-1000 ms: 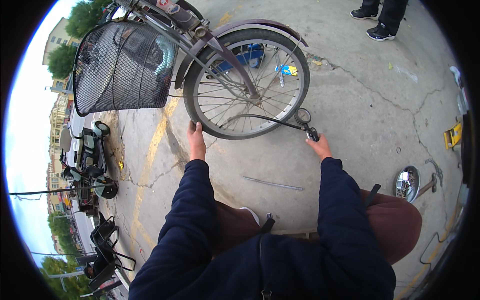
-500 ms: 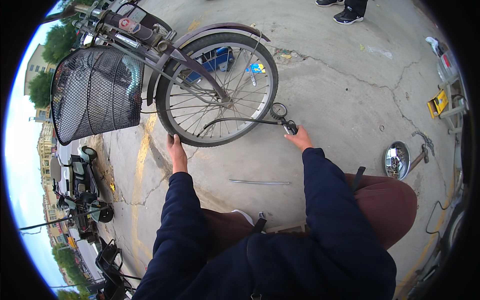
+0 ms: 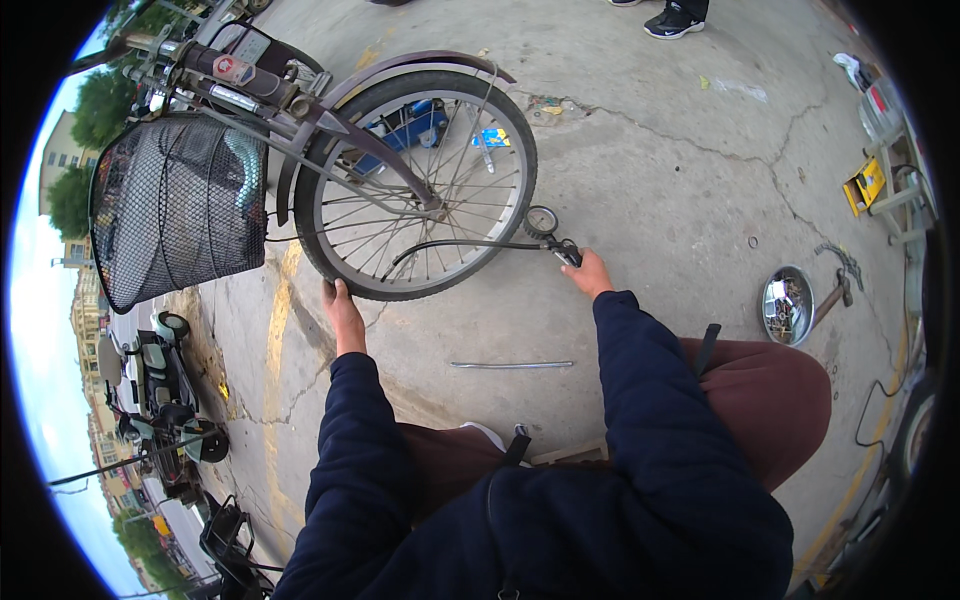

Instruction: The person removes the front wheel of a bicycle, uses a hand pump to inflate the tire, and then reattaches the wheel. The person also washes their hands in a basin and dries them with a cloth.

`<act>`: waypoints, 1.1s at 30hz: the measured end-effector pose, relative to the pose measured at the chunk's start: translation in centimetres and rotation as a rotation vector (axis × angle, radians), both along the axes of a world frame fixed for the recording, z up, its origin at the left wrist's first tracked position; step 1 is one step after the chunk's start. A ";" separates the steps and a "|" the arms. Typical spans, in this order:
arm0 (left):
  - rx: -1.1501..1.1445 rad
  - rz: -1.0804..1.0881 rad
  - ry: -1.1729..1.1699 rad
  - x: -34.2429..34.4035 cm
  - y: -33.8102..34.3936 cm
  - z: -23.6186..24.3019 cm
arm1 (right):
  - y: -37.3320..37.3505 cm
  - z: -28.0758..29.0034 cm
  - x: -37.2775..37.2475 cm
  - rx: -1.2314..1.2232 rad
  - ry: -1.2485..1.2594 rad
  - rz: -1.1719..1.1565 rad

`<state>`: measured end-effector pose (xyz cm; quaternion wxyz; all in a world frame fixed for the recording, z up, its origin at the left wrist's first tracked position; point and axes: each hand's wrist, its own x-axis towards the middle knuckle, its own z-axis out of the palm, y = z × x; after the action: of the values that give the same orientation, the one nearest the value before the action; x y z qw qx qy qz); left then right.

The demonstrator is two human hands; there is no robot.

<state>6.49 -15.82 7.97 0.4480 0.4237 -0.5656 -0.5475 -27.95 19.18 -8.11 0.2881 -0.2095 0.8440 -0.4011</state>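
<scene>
A bicycle's front wheel (image 3: 325, 248) stands before me, its black tyre around a silver rim. My left hand (image 3: 345, 322) grips the tyre at its near lower edge, thumb in view and the other fingers mostly hidden. In my right hand (image 3: 590, 273) is a tyre inflator (image 3: 566, 252) with a round pressure gauge (image 3: 541, 221), just right of the wheel. From it a black air hose (image 3: 465, 242) runs left across the spokes to the rim near the tyre's lower left, where the valve end is too small to make out.
A wire basket (image 3: 180, 210) is on the bicycle's front. On the concrete lie a thin metal rod (image 3: 512, 365), a metal bowl (image 3: 788, 306) of small parts and a hammer (image 3: 836, 298). A blue object (image 3: 410, 138) shows behind the wheel. Another person's shoe (image 3: 674, 22) is at the top.
The whole view has shifted slightly, so the bicycle sits a little further left and lower. Both hands keep their holds on the tyre and the inflator.
</scene>
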 end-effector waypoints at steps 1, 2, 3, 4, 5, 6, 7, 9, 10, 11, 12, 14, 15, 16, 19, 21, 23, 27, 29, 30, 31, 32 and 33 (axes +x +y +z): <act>-0.001 -0.003 0.004 0.0 0.0 0.0 | 0.0 0.0 0.0 0.030 -0.001 -0.010; 0.006 0.022 -0.008 -0.1 0.0 0.0 | 0.0 0.0 0.0 0.004 0.004 0.002; -0.001 -0.003 0.010 -0.1 0.0 0.0 | 0.0 0.0 0.0 0.006 0.006 0.003; 0.001 -0.001 0.012 -0.1 0.0 0.0 | 0.0 0.0 0.1 0.035 0.004 -0.004; 0.003 0.002 0.014 -0.1 0.1 0.1 | 0.0 0.0 0.1 0.002 0.008 -0.001; 0.002 0.001 0.007 -0.1 0.1 0.1 | 0.0 0.0 0.1 -0.003 0.009 -0.006; 0.001 0.000 0.001 -0.1 0.1 0.1 | 0.0 0.0 0.1 0.023 0.002 -0.018; -0.004 0.003 -0.013 -0.1 0.1 0.1 | 0.0 -0.1 0.2 -0.017 0.001 -0.008; -0.007 0.006 -0.021 -0.1 0.2 0.1 | 0.0 -0.1 0.2 0.002 -0.003 -0.017; -0.010 0.009 -0.028 0.0 0.2 0.1 | 0.0 -0.2 0.2 -0.019 -0.005 -0.007; -0.011 0.003 -0.038 0.0 0.2 0.0 | 0.0 -0.2 0.2 -0.018 -0.008 -0.008; 0.003 0.029 -0.083 0.0 0.3 0.0 | 0.0 -0.3 0.2 -0.021 -0.012 -0.014; -0.014 0.007 -0.057 0.0 0.4 -0.1 | 0.0 -0.2 0.3 -0.026 -0.014 -0.018; -0.016 0.020 -0.055 0.0 0.5 -0.1 | -0.1 -0.2 0.3 -0.003 -0.022 -0.030; -0.021 0.033 -0.073 -0.1 0.6 -0.1 | -0.1 -0.1 0.3 0.011 -0.007 -0.027; -0.023 0.041 -0.079 -0.2 0.6 -0.1 | -0.1 0.0 0.3 -0.009 -0.002 -0.014; -0.028 0.055 -0.069 -0.3 0.6 -0.1 | -0.1 0.2 0.3 -0.002 -0.004 -0.009; -0.038 0.048 -0.089 -0.4 0.6 -0.1 | -0.1 0.3 0.3 -0.003 -0.004 -0.005; -0.028 0.061 -0.089 -0.4 0.6 -0.1 | -0.1 0.4 0.3 -0.005 -0.006 -0.005; -0.036 0.047 -0.081 -0.3 0.6 -0.1 | -0.1 0.5 0.3 -0.004 -0.011 -0.005; -0.037 0.045 -0.080 -0.3 0.6 -0.1 | -0.1 0.5 0.3 0.028 -0.011 -0.013; -0.037 0.043 -0.079 -0.3 0.6 -0.1 | -0.1 0.5 0.3 0.002 -0.014 -0.004; -0.038 0.047 -0.078 -0.3 0.6 -0.2 | -0.1 0.6 0.3 0.008 -0.014 -0.002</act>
<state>6.15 -15.24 7.79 0.4461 0.4495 -0.5829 -0.5091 -27.66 19.03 -7.56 0.2943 -0.2048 0.8437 -0.3996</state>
